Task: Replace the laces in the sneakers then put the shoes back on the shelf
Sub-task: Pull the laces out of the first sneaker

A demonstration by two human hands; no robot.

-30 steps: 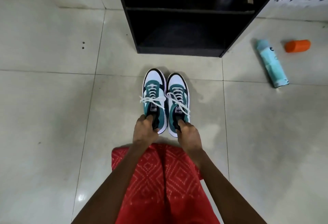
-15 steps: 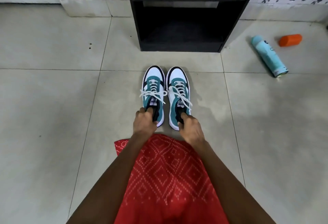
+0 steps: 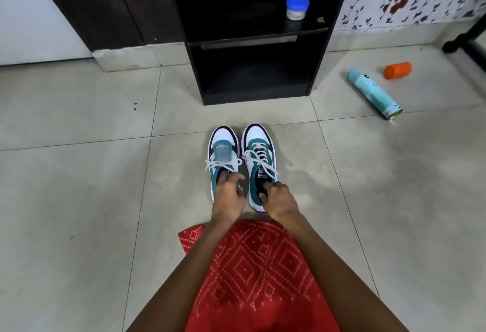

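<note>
Two teal, white and black low-top shoes stand side by side on the pale tiled floor (image 3: 79,187), toes towards the far edge of the floor where it meets the wall. They are just in front of the black open shelf unit (image 3: 252,39) and not touching it. The left sneaker (image 3: 223,147) and right sneaker (image 3: 259,145) almost touch, and the white laces (image 3: 260,159) are threaded and tied on both.

The left hand (image 3: 227,195) has its grip closed on the collar of the left sneaker, fingers curled at the opening. The right hand (image 3: 280,200) holds the right sneaker the same way, fingertips tucked inside the opening.

A small clear jar with a blue lid (image 3: 297,7) stands on the upper shelf board. A light teal spray can (image 3: 373,93) lies on its side towards the floor's right edge, with an orange plastic cap (image 3: 397,70) near it. Red fabric with a white diamond pattern (image 3: 257,274) covers the person's lap.
</note>
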